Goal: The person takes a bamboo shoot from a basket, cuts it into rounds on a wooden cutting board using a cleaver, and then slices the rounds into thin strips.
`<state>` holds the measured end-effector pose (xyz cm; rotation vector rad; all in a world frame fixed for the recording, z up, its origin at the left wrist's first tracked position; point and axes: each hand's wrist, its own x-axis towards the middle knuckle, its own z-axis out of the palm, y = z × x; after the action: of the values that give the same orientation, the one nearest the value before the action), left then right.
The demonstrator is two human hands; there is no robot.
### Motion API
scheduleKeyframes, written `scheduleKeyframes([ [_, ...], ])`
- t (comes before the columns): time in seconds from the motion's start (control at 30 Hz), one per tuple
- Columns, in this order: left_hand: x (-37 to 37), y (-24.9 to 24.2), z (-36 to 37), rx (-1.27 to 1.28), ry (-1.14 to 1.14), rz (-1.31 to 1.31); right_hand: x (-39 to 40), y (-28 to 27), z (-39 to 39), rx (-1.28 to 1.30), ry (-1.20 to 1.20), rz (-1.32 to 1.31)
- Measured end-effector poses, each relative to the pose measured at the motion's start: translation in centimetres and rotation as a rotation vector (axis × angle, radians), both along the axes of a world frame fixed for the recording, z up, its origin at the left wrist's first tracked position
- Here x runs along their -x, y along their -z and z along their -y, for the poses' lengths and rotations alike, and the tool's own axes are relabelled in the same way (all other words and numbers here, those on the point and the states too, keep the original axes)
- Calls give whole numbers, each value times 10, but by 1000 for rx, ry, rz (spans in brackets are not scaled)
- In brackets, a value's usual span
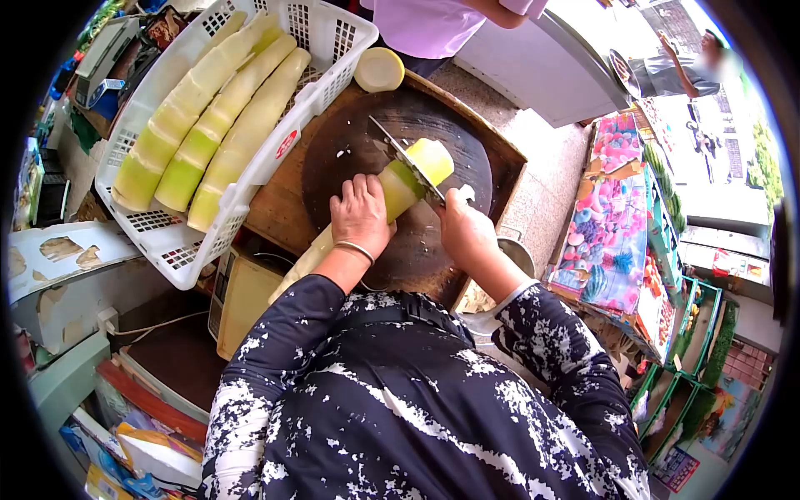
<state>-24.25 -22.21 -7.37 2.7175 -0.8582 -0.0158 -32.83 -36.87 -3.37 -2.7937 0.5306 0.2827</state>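
A long, pale green bamboo shoot (403, 185) lies slanting over a dark round chopping board (342, 125). My left hand (362, 217) presses on the shoot, its fingers curled over the near part. My right hand (468, 229) is wrapped round the handle of a knife (406, 158). The blade crosses the shoot near its far end, where a thick green piece (434, 161) sits beyond the blade. Whether that piece is fully separate is hidden by the blade. Small white scraps are scattered on the board.
A white plastic basket (267, 167) with several peeled shoots stands at the left. A cut chunk (379, 69) sits at the board's far edge. Beyond is a person in a pink top (425, 29). A metal pot (517, 257) stands right of the wooden tray (512, 154).
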Motion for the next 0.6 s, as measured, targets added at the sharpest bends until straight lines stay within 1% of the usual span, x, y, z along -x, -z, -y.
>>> scheduleKeyframes([
  [0.07,3,0,0,-4,-25,19,0,-2,-2,15,28,7],
  [0.1,1,-1,0,-25,-30,-21,-3,-5,-2,20,22,20],
  [0.17,-6,-4,1,-43,-36,-51,-9,-14,0,0,-40,23],
  [0.2,-11,-7,-1,-11,-35,-132,-14,-18,1,1,-40,29],
  [0.27,-19,-9,-4,5,-38,-278,-22,-23,3,-19,-134,-11],
  [0.37,-25,-11,-5,7,-35,-340,-20,-23,5,-29,-149,48],
  [0.4,-28,-13,-6,-3,-40,-391,-18,-23,4,-45,-109,21],
  [0.43,-35,-11,-8,-1,-54,-392,-15,-23,1,-45,-123,20],
  [0.5,-51,-7,-14,25,25,-530,-7,-21,-2,-48,-37,126],
  [0.53,-54,-5,-16,7,68,-456,-3,-21,-5,-49,-11,125],
  [0.57,-60,-4,-15,8,67,-452,-1,-22,-7,-47,-12,128],
  [0.6,-65,-8,-13,-57,142,-507,2,-23,-9,-71,20,123],
])
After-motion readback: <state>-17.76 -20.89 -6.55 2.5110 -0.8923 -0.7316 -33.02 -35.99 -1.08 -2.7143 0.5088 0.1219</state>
